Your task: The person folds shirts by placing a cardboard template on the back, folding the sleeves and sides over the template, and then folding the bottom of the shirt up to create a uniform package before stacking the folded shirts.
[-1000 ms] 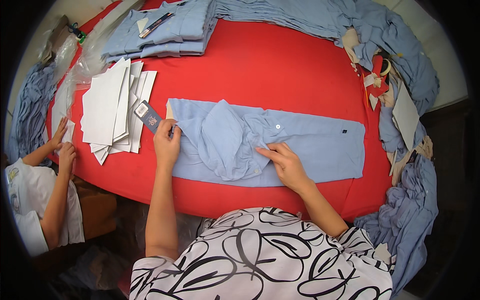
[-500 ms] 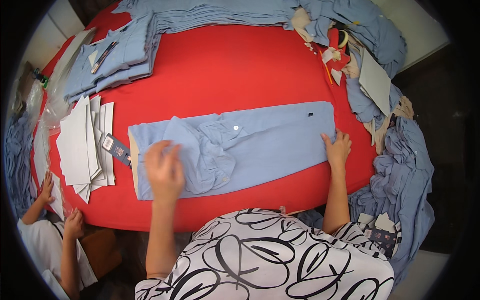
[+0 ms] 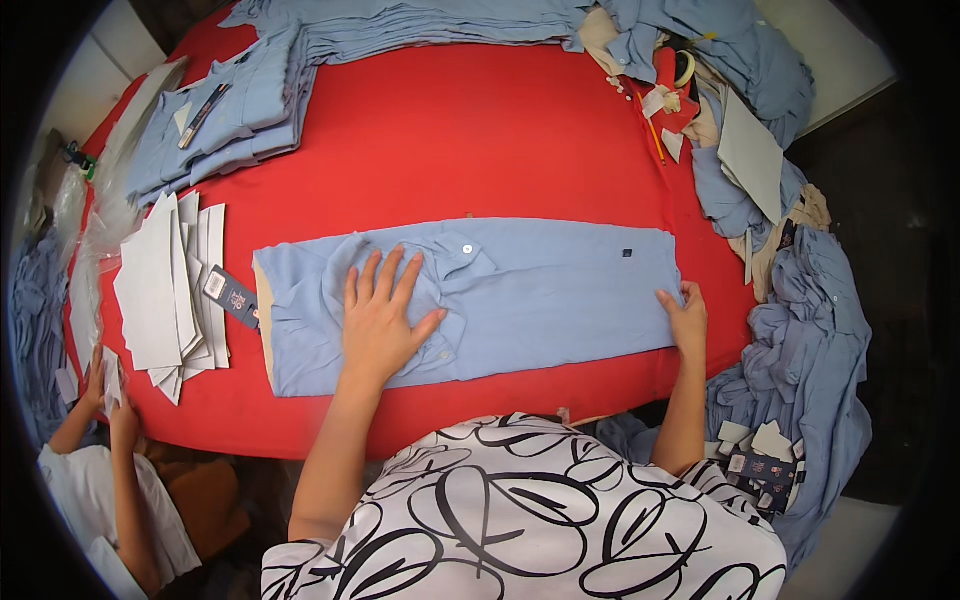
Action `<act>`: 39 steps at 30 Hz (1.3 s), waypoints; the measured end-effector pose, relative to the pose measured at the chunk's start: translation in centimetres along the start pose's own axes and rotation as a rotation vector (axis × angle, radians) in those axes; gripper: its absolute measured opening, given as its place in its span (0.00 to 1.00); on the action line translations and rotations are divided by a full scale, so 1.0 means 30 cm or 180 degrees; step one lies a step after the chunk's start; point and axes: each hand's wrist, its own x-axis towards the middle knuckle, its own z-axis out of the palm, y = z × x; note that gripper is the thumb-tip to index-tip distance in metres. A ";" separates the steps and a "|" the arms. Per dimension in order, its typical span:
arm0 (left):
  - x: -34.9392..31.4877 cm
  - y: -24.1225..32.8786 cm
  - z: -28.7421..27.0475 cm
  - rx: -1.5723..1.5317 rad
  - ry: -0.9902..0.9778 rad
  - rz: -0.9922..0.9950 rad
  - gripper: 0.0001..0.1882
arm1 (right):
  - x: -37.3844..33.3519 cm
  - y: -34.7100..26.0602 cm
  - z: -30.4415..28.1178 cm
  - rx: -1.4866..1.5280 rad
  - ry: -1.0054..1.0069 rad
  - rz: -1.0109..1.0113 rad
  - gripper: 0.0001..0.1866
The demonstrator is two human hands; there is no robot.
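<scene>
Flat now | shirt [image 3: 540,290]: soft blue cloth, long folded strip on red table [image 3: 450,130] | left hand [image 3: 380,320]: fingers spread, palm pressing rumpled collar end | right hand [image 3: 686,318]: fingers together, flat on far edge
</scene>
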 end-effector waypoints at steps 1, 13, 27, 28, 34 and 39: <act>0.000 0.000 -0.002 0.0008 -0.0028 0.0022 0.36 | 0.011 0.037 0.000 0.0106 -0.0015 -0.0209 0.17; -0.035 0.073 -0.030 -0.0224 0.0456 0.0156 0.20 | -0.259 -0.806 0.016 0.0956 -0.1666 -0.1563 0.18; -0.008 0.175 -0.066 -0.1447 0.0633 0.0391 0.14 | -0.178 -0.494 0.115 0.0293 -0.1062 -0.0349 0.12; -0.003 0.192 -0.059 -0.1440 0.0526 0.0573 0.14 | -0.185 -0.481 0.129 0.0399 -0.1083 -0.0403 0.13; -0.032 0.302 -0.016 -0.2236 -0.0875 0.0152 0.16 | -0.217 -0.530 0.165 0.0151 -0.1312 -0.0408 0.17; 0.000 0.305 0.043 -0.2832 -0.0647 -0.0702 0.37 | -0.266 -0.671 0.107 0.1502 -0.1850 -0.0300 0.18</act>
